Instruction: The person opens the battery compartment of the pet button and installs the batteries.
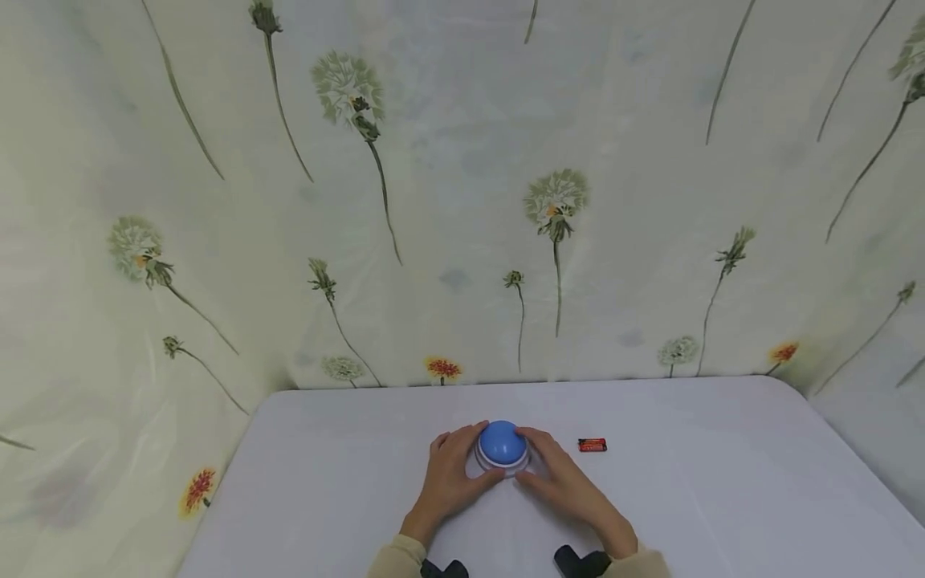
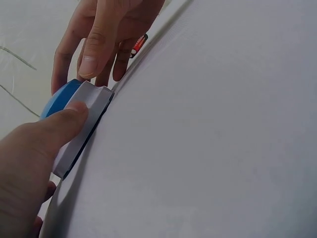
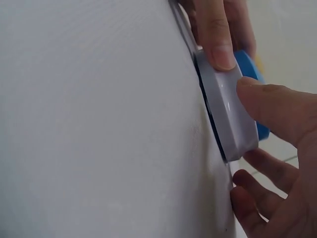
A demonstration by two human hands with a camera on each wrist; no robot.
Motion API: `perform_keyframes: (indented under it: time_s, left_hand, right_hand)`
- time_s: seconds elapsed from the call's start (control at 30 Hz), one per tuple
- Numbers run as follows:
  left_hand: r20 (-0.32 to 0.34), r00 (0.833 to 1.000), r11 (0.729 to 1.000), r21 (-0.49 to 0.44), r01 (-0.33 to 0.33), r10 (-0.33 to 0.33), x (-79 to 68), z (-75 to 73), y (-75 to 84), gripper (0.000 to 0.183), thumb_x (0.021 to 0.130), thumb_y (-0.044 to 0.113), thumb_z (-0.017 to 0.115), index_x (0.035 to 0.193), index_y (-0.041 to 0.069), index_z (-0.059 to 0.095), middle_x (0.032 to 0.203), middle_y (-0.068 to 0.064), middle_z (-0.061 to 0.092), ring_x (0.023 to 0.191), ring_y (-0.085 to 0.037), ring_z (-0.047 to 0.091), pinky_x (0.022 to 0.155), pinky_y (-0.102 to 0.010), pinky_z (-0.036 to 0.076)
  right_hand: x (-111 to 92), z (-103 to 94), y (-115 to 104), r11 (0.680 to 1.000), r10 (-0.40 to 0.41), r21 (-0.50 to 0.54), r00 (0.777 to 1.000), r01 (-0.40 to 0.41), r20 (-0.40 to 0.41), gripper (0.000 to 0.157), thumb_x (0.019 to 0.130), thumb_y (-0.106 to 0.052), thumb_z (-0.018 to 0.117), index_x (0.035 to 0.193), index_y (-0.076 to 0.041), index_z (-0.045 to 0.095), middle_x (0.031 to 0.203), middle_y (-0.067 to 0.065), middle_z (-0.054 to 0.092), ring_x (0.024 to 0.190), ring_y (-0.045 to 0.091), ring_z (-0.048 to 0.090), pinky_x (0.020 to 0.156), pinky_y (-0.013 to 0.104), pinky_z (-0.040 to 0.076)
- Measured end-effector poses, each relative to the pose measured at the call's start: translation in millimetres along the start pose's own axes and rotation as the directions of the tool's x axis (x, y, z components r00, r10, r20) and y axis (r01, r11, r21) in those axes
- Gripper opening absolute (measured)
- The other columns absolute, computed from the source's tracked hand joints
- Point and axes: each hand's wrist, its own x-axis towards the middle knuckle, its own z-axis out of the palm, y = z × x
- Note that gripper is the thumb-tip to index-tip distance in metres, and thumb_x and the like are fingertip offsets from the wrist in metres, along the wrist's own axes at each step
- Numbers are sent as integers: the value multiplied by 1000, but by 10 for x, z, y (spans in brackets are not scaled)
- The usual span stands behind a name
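Observation:
A round push button with a blue dome (image 1: 502,441) and a white base (image 2: 91,106) stands on the white table, between both hands. From its left side the left hand (image 1: 451,475) holds it, thumb against the near side of the base and fingers round the far left. My right hand (image 1: 568,482) curves about the right side, its thumb at the near edge and its fingertips by the far right. In the right wrist view the right thumb (image 3: 277,106) lies by the base's upper rim, and the left thumb (image 3: 218,44) presses on the white side. The button's underside is hidden.
A small red and black battery (image 1: 592,445) lies on the white table (image 1: 347,490), right of the button. Behind the table hangs a pale cloth (image 1: 448,201) with dandelion prints. Dark straps or mounts (image 1: 580,562) show at the wrists by the beige sleeves.

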Motion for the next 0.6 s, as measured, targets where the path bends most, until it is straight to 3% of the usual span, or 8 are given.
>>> perform_keyframes:
  time_s: [0.17, 0.37, 0.6]
  left_hand:
    - [2, 1000, 1000, -19, 5, -5, 4, -9, -8, 73, 71, 61, 59, 131, 26, 41, 126, 9, 52, 117, -9, 46, 96, -44, 30]
    - [31, 998, 997, -53, 56, -54, 6, -3, -22, 72, 69, 63, 59, 131, 30, 41, 126, 10, 52, 117, -9, 46, 98, -43, 29]
    - [20, 998, 997, -51, 62, -61, -32, -12, -13, 72, 70, 64, 58, 130, 28, 42, 125, 8, 53, 116, -10, 48, 98, -45, 29]
  right_hand:
    - [39, 21, -15, 998, 51, 35, 998, -50, -34, 63, 77, -32, 67, 133, -21, 38, 135, -2, 43, 126, 21, 39, 99, 46, 33]
    - [62, 42, -44, 992, 96, 86, 994, -92, -48, 61, 76, -33, 67, 130, -22, 40, 133, -1, 45, 125, 22, 40, 99, 48, 32]
    - [39, 134, -78, 989, 144, 55, 984, -139, -104, 64, 73, -38, 69, 129, -25, 40, 133, -3, 46, 122, 24, 43, 95, 55, 31]
